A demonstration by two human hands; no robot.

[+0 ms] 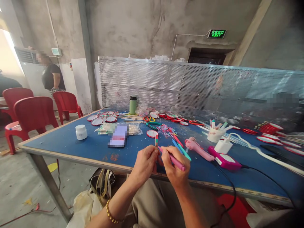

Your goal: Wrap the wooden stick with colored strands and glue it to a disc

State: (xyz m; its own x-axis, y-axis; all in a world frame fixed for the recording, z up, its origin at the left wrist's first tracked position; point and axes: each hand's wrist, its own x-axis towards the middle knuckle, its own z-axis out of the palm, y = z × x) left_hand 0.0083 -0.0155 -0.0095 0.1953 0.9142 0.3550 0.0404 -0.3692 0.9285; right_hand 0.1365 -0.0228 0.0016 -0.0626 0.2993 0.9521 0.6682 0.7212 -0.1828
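Near the front edge of the blue table, my left hand (146, 163) is closed round a small flat stick (156, 139) held upright, with red, green and white bands on it. My right hand (177, 166) grips a pink marker pen (175, 160) like a writing tool, its front end pointing at the stick. The lower part of the stick is hidden by my fingers. Just beyond my hands lie a round white disc with a red rim (152, 134), a blue marker (177, 145) and a teal marker (184, 152).
Right of my hands are a pink glue gun (199, 148), a magenta box (224, 158) with cords and a cup of markers (213, 134). To the left are a phone (118, 135) and a white jar (81, 132). A perforated metal screen (152, 84) stands behind; a person (52, 76) stands far left.
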